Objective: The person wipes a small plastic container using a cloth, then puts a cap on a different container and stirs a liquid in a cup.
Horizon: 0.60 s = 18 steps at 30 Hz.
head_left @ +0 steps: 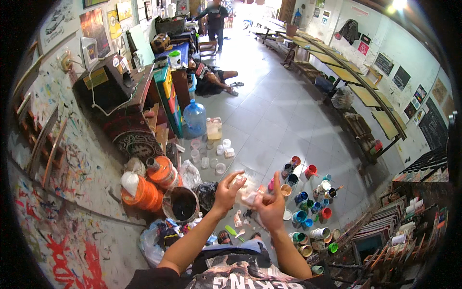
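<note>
My right hand (271, 209) is pinched on a crumpled whitish rag (249, 198), slightly smeared by motion, with its index finger pointing up. Beside it, my left hand (225, 193) is raised with its fingers curved and apart. A pale blur lies close to those fingertips, too unclear to name. Below the hands, a green spatula (234, 232) and stained scraps (237, 219) lie on the floor by my feet. To the right of my right hand stand several open paint pots, among them a red cup (311, 170) and a blue one (301, 197).
At left are orange buckets (143, 193), a dark-filled bucket (182, 206) and a plastic bag (153, 241). A blue water jug (195, 119) stands farther off near clear cups (220, 168). One person (211, 77) sits on the floor; another (215, 21) stands behind. Screen frames (373, 231) lean at right.
</note>
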Available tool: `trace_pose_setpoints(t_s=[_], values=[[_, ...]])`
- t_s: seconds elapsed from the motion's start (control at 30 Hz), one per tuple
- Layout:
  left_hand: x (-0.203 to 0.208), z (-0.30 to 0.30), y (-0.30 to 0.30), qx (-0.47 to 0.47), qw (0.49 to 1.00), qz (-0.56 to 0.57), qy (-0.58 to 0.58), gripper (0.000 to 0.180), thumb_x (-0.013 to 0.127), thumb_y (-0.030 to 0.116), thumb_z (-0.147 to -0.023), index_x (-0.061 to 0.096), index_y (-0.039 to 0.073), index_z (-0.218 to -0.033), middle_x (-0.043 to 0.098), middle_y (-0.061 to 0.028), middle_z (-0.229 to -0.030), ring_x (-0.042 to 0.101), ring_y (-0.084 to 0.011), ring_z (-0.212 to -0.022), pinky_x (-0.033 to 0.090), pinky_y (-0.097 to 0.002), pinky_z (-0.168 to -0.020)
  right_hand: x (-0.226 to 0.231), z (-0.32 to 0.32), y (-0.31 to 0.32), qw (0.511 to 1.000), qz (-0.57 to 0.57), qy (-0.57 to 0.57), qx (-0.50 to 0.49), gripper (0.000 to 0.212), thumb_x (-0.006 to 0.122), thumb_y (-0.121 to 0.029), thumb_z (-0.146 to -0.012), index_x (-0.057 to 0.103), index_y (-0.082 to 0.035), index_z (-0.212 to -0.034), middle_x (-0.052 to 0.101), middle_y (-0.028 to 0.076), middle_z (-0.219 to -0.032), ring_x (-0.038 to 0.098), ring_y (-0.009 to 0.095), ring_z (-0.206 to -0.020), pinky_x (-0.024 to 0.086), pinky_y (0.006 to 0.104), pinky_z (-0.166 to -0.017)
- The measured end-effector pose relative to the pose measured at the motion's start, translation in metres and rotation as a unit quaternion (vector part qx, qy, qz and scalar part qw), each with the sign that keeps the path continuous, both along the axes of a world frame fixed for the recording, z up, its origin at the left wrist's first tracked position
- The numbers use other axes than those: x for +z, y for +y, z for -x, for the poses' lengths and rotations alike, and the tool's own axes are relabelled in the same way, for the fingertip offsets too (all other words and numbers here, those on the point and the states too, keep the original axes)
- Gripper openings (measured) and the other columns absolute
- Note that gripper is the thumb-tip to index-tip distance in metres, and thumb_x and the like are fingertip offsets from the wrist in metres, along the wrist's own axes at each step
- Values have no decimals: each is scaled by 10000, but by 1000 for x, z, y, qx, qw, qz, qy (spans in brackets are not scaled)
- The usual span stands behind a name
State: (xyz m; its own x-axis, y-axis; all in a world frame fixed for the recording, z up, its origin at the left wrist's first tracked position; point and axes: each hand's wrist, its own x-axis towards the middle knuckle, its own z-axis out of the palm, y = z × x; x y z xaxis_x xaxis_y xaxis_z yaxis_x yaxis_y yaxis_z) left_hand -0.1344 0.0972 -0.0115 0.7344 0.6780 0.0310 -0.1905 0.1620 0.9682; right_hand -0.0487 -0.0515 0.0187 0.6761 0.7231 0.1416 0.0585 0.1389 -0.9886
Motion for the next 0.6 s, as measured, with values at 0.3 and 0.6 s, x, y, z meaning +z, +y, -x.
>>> trace_pose_setpoints(t_s=[0.3, 0.6], values=[[-6, 12, 7, 27, 993, -74, 89, 417, 707, 297, -887, 651, 9, -1183, 695, -67, -977, 634, -112, -835, 522, -266, -723, -6, 13, 4, 998, 55, -38, 21, 908, 589, 20, -860, 52, -41, -1591, 654, 18, -878, 568, 51, -657, 500, 209, -618], [13, 17, 9, 32, 964, -262, -42, 515, 766, 232, -842, 607, 26, -1286, 662, -107, -1195, 634, -183, -1072, 499, -330, -943, 7, -8, 9, 975, -69, 213, -2, 892, 563, 46, -889, 6, -23, -1583, 676, 107, -863, 662, 138, -736, 546, 270, -606]])
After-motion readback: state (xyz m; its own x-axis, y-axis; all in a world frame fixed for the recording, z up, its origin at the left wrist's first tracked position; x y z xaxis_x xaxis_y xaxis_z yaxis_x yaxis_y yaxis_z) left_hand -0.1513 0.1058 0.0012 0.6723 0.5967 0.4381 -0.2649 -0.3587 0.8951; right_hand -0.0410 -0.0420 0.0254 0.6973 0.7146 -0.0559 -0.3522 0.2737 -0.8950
